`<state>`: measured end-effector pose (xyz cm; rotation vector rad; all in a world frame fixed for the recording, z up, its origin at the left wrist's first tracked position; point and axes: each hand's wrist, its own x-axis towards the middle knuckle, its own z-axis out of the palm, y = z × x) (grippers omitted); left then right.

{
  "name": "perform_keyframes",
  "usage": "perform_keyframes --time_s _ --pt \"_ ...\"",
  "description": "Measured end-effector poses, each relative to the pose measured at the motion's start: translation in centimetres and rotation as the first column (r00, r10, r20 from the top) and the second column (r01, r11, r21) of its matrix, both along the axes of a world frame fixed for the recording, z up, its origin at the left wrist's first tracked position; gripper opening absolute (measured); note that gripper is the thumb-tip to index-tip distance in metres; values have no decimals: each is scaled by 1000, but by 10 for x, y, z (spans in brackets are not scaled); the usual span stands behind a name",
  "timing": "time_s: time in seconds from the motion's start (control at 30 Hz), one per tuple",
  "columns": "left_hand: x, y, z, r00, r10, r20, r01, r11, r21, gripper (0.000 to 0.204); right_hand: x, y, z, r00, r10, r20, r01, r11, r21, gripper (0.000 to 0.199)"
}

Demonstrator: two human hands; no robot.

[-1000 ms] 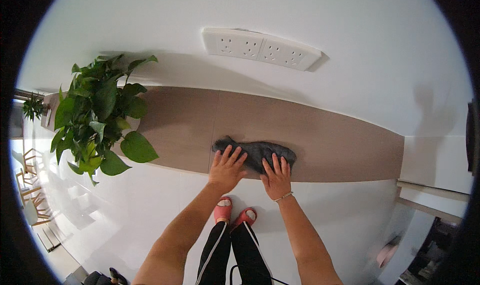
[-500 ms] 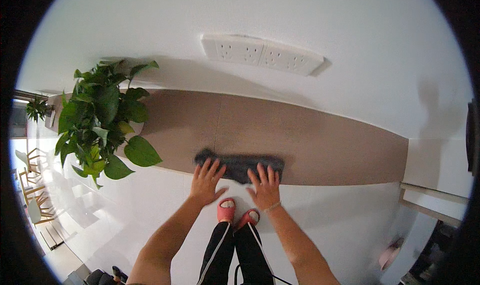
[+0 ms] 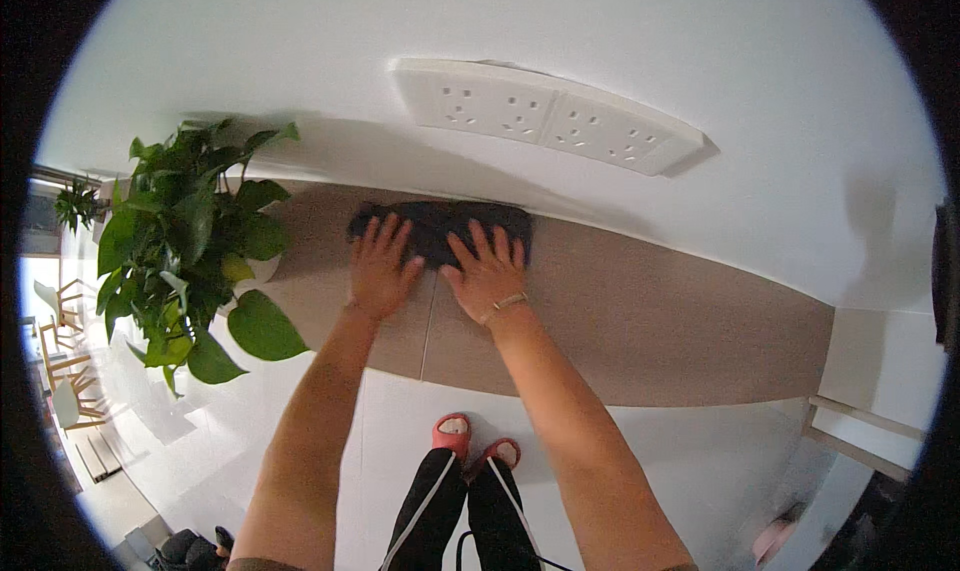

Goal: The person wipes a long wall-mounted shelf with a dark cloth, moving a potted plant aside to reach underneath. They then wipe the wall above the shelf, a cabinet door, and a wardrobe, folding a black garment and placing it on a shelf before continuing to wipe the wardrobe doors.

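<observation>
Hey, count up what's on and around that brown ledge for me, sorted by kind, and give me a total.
Dark cloth under both hands: 1
Hands, left hand and right hand, flat on the cloth: 2
Leafy potted plant: 1
White socket panels on the wall: 2
Pink slippers: 2
Total: 8

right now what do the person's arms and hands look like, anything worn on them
Both forearms are bare, with no sleeves showing up to the picture's lower edge. The left hand wears nothing visible: no glove, ring or band. The right hand has a thin light metal bracelet around its wrist. No gloves on either.
</observation>
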<state>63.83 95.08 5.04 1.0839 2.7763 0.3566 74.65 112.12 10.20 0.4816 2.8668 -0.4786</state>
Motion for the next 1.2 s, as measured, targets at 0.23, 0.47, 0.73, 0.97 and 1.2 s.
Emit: perform_keyframes --time_s 0.23,0.47,0.73,0.97,1.2 --pt "28 48 15 998 62 -12 -62 996 -66 69 26 55 -8 999 -7 -33 5 998 -68 58" --pt "145 195 46 954 -270 127 266 963 51 77 172 202 -8 968 -210 -137 235 950 207 53" --pt "235 143 62 873 -399 279 411 911 17 81 290 127 7 947 -258 -190 295 934 203 57" --pt "242 -3 52 889 -307 339 323 946 10 77 290 6 11 981 -130 -145 143 987 80 58" --pt "92 -108 16 988 -102 117 113 990 -88 69 102 -68 -8 990 52 -134 -50 999 16 59"
